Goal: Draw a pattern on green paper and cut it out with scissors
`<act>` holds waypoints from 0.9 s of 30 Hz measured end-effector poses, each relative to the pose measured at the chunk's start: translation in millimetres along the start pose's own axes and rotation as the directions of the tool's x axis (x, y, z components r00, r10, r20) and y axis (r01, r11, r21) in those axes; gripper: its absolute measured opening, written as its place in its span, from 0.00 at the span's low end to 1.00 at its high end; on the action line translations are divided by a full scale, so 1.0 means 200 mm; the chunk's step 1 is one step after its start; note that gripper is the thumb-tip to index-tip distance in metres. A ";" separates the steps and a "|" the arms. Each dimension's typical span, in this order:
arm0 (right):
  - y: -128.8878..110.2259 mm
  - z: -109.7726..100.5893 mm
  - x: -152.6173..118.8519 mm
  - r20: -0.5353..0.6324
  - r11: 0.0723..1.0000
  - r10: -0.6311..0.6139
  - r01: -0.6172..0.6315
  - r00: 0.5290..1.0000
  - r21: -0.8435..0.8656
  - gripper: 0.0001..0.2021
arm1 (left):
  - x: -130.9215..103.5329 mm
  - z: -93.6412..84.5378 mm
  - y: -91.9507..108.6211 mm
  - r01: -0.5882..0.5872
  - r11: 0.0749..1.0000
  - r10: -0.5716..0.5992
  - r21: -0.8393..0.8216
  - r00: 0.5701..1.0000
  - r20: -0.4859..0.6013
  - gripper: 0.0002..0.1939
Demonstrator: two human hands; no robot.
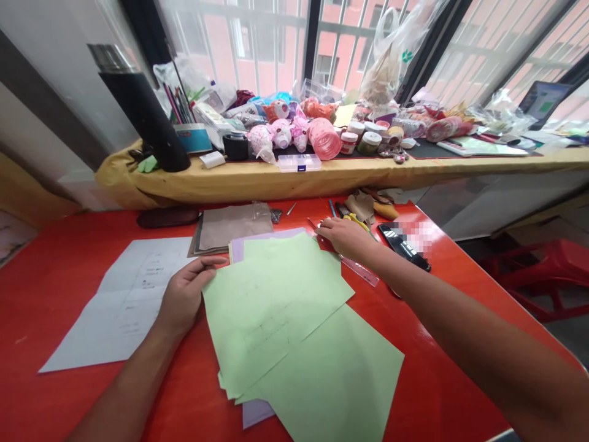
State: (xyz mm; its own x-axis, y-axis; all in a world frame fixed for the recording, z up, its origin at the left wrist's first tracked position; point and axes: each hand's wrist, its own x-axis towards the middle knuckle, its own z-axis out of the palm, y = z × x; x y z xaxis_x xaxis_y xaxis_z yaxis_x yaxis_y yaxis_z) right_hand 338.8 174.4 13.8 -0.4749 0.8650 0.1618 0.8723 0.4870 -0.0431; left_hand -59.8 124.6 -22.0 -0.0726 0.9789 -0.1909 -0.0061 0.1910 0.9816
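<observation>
My left hand (pixel 181 298) is at the upper left edge of a light green paper sheet (pixel 276 288), its thumb and fingers closed on that edge. Faint pencil lines show on the sheet. More green paper (pixel 340 374) and some purple paper (pixel 257 412) lie beneath it. My right hand (pixel 345 238) is just past the sheet's upper right corner. Its fingers are closed round what looks like a thin pencil (pixel 311 222), mostly hidden by the hand. A clear pink ruler (pixel 361 271) lies under my right wrist, and yellow-handled scissors (pixel 356 220) lie behind the hand.
On the red table (pixel 27 301) lie a folded white sheet with drawn lines (pixel 129 294), a grey-brown stack (pixel 234 226), a dark case (pixel 168 217) and a phone (pixel 402 245). A black flask (pixel 147 116) and several jars (pixel 369 142) crowd the window ledge. A red stool (pixel 547 276) stands at right.
</observation>
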 end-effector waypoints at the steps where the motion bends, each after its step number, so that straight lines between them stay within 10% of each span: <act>1: -0.01 0.00 -0.02 -0.002 1.000 -0.017 0.017 1.000 0.006 0.15 | 0.00 0.00 0.00 -0.010 1.000 0.010 0.010 1.000 0.001 0.17; 16: -0.53 0.08 -0.45 -0.194 0.970 0.017 0.031 0.981 0.241 0.14 | -0.04 0.03 0.05 -0.090 0.988 0.087 0.127 0.996 0.032 0.20; 27: -0.60 0.18 -0.54 -0.274 0.889 0.184 -0.040 0.944 0.457 0.14 | -0.03 0.04 0.02 -0.193 0.937 0.161 0.292 0.978 0.131 0.29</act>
State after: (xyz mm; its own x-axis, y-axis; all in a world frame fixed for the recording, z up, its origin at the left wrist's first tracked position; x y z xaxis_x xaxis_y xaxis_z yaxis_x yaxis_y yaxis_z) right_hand 281.7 26.1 -34.5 -0.2565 0.8730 0.4148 0.7412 0.4531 -0.4953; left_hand -51.9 120.9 -17.3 0.0586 0.9978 -0.0299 0.2992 0.0110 0.9541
